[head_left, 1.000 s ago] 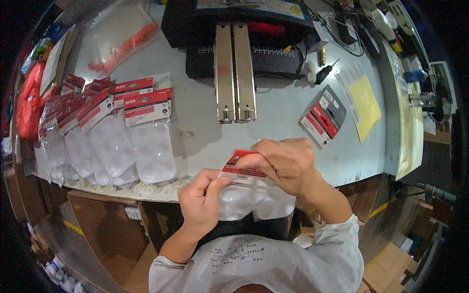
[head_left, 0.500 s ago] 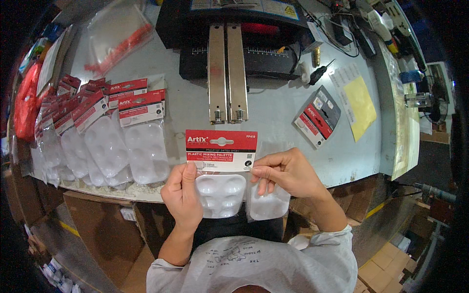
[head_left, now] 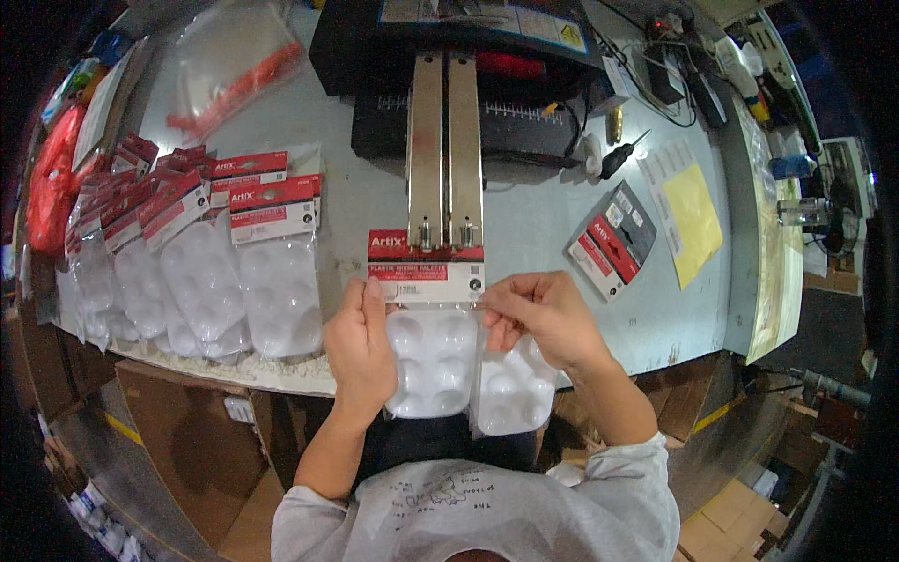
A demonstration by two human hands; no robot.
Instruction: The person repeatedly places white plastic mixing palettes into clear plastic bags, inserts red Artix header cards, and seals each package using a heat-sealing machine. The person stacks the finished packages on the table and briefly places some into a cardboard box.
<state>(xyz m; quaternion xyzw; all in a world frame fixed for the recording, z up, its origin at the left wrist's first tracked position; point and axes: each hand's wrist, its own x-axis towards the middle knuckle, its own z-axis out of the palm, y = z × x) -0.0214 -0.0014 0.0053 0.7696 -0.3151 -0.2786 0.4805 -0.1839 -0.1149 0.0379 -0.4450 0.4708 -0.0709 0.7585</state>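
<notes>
My left hand [head_left: 363, 347] grips the left edge of a red, black and white header card [head_left: 421, 286], thumb on top. My right hand [head_left: 554, 314] pinches the card's right corner. Below the card, a white plastic mixing palette [head_left: 431, 365] with round wells hangs in a clear bag over the table edge. The card's top edge lies beneath the ends of two parallel metal arms [head_left: 428, 150] of a black machine [head_left: 375, 126]. A second bagged palette [head_left: 513, 398] lies under my right hand, its top hidden; whether that hand holds it too is unclear.
At left lies a heap of bagged palettes [head_left: 281, 290] with red cards. Behind it is a clear bag with a red strip [head_left: 234, 89]. To the right are header cards [head_left: 613, 242], a yellow sheet [head_left: 691, 225] and a black-handled screwdriver [head_left: 616, 159]. Cables [head_left: 693, 108] run at the back right.
Both hands have moved the card forward, so its top edge is now beneath the metal arms' ends. The bagged palette below it has moved along and shows more fully.
</notes>
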